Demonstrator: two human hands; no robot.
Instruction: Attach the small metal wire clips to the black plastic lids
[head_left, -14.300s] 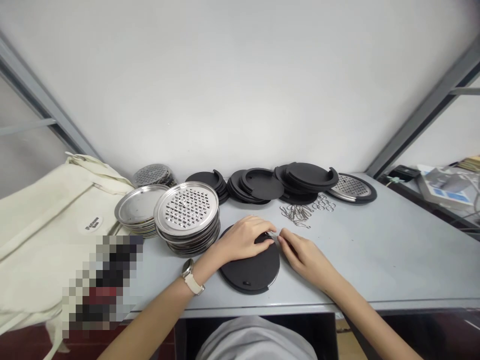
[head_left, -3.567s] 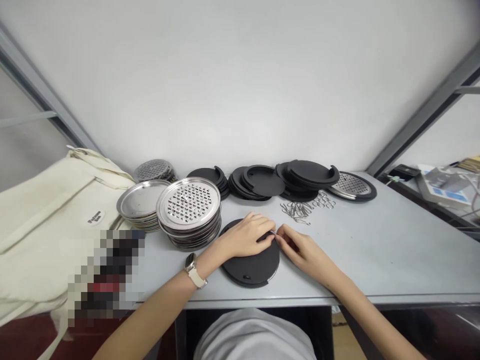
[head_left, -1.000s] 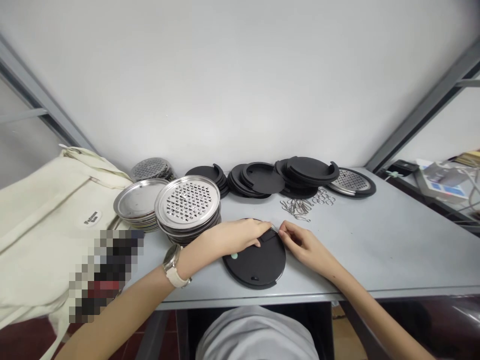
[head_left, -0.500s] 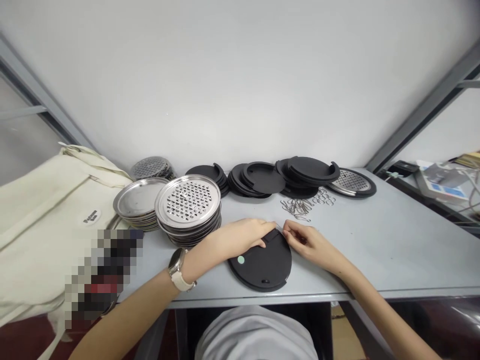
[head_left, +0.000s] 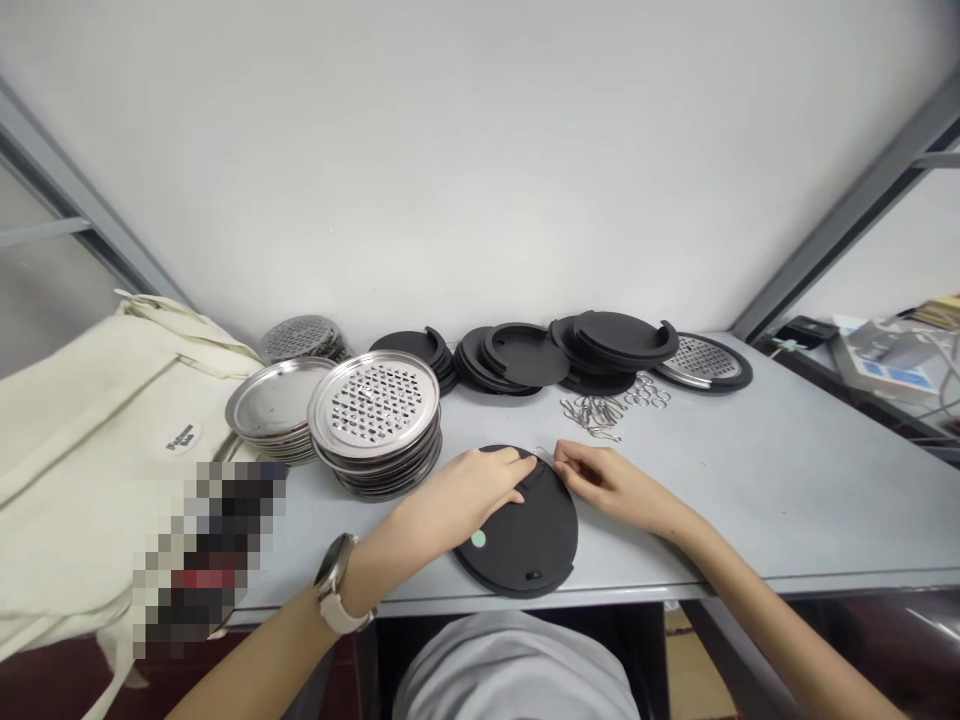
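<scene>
A pale grey rectangular worktop (head_left: 750,500) has a bulky cream cloth bag (head_left: 97,450) over its left end. Black round notched plates (head_left: 525,358) stand stacked along the far edge; left of centre rises a stack of silvery round perforated metal discs (head_left: 375,405). One flat black round disc (head_left: 525,530) lies near the front edge, under the left hand (head_left: 484,485), whose thumb and index finger are apart. The right hand (head_left: 611,485) pinches a thin silvery metal wire (head_left: 543,455) at the disc's rim.

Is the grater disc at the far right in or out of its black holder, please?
In: the grater disc lies within the black holder, whose rim shows along its right.
</scene>
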